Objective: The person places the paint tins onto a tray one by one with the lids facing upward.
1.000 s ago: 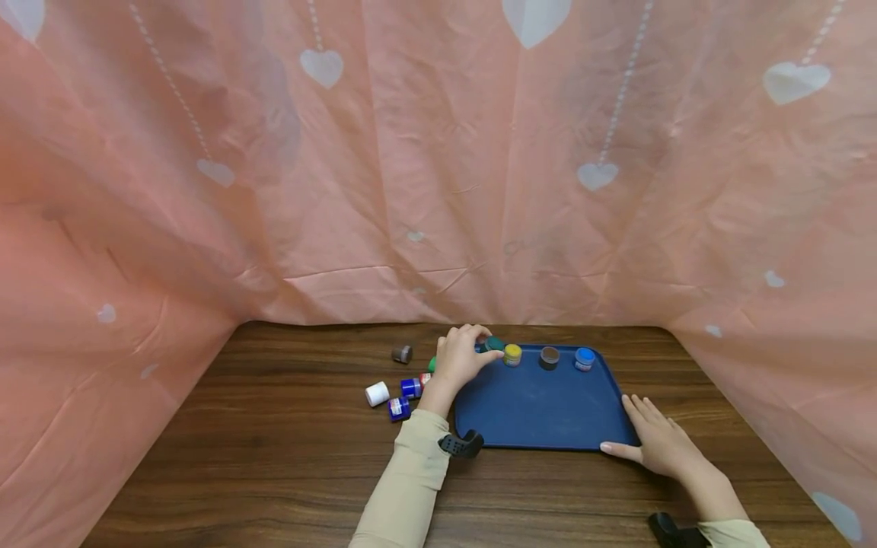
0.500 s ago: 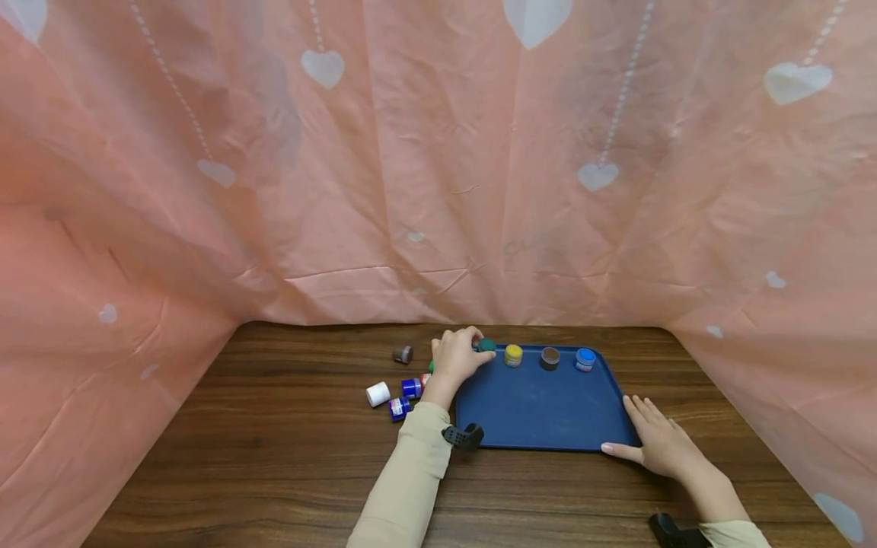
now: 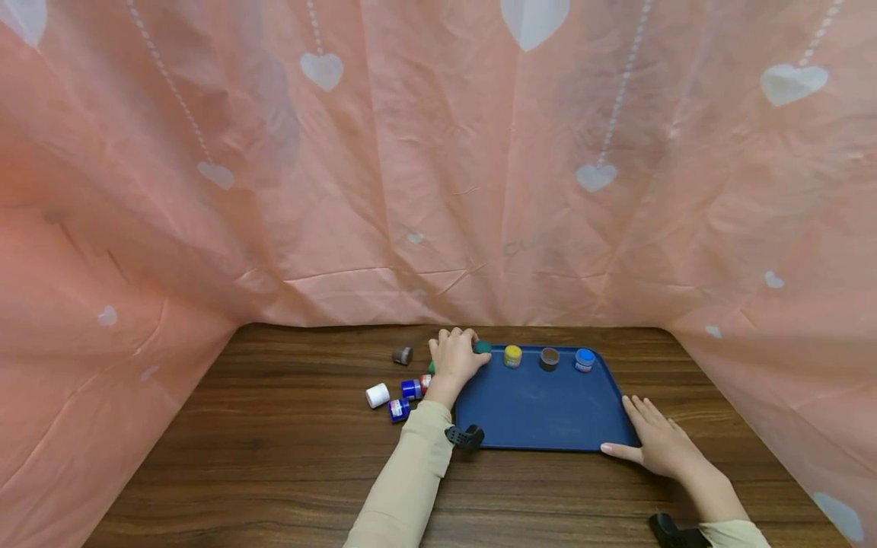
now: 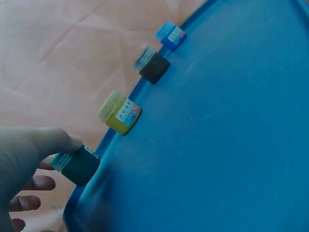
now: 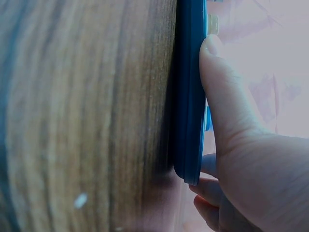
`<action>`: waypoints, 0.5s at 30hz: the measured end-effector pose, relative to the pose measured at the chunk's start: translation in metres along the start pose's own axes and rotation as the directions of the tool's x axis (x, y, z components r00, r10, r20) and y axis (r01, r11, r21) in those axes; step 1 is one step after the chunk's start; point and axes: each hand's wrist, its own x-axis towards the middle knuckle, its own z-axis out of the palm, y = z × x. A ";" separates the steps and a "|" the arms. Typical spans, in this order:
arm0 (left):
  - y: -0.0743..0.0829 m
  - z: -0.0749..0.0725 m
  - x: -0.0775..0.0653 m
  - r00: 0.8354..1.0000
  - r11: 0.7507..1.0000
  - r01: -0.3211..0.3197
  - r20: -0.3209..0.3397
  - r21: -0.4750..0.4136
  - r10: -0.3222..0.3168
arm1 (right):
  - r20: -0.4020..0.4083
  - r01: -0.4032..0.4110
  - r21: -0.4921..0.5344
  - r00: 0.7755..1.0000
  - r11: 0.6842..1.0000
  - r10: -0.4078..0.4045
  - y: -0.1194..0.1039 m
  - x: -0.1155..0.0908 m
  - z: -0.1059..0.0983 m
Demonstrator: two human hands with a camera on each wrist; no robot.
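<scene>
My left hand (image 3: 455, 356) pinches a dark green paint jar (image 4: 81, 166) between thumb and fingers at the far left corner of the blue tray (image 3: 541, 411). The jar stands at the tray's rim in the left wrist view. To its right, along the far edge, come a yellow paint jar (image 3: 512, 356), a dark brown paint jar (image 3: 550, 359) and a blue paint jar (image 3: 585, 360), spaced apart. My right hand (image 3: 661, 441) rests at the tray's near right corner, its fingers spread along the side. In the right wrist view its thumb (image 5: 219, 77) lies on the tray rim.
Left of the tray, on the wooden table (image 3: 274, 457), lie a white jar (image 3: 377, 395), dark blue jars (image 3: 399, 410), a red-labelled jar (image 3: 426, 382) and a greyish-brown jar (image 3: 402, 355). A green one is mostly hidden by my left hand. Pink curtain (image 3: 438, 190) surrounds the table.
My left hand has shifted slightly left along the tray's far edge with the dark green jar, widening the gap to the yellow one. My right hand has stayed put.
</scene>
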 end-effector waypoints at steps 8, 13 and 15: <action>-0.003 0.006 0.001 0.999 0.998 0.028 -0.017 0.050 -0.027 | -0.001 0.005 0.015 1.000 1.000 -0.005 0.001 0.001 0.000; -0.004 0.006 0.000 0.999 0.998 0.043 -0.014 0.055 -0.042 | -0.005 0.007 0.019 1.000 1.000 -0.006 0.001 0.001 0.001; -0.003 0.005 0.000 0.999 0.998 0.048 -0.013 0.052 -0.048 | -0.003 0.005 0.021 1.000 1.000 -0.005 0.000 0.001 0.001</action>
